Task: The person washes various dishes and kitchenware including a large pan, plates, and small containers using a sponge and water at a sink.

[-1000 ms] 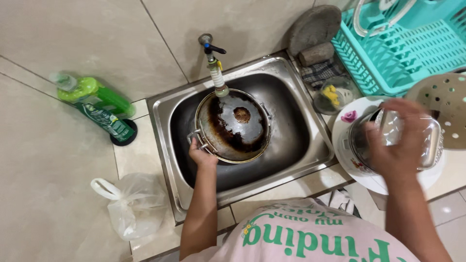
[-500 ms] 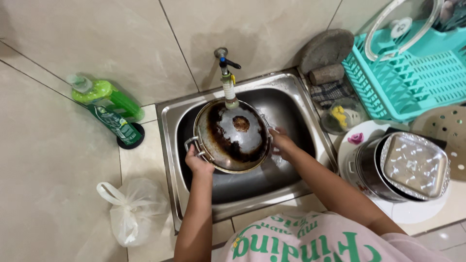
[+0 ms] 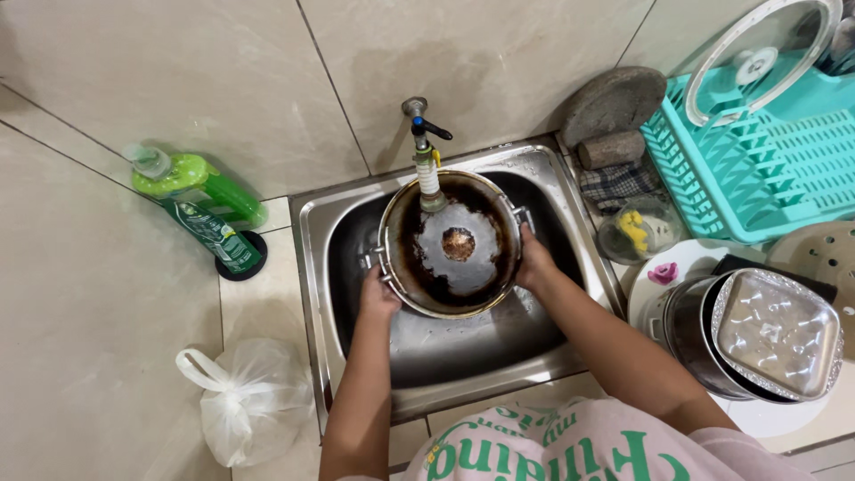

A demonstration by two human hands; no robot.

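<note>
A round metal pot, its underside burnt dark brown with a shiny centre, is held bottom-up over the steel sink. My left hand grips its left handle and rim. My right hand grips the right rim near the other handle. The tap with a white hose end hangs just above the pot's far edge.
Green dish-soap bottles stand left of the sink, a white plastic bag lies at the front left. To the right are a teal dish rack with a glass lid, a stone, a sponge dish and stacked metal containers on a white plate.
My right hand left the metal containers on the plate and took hold of the pot's right rim. The pot now sits under the tap, held by both hands.
</note>
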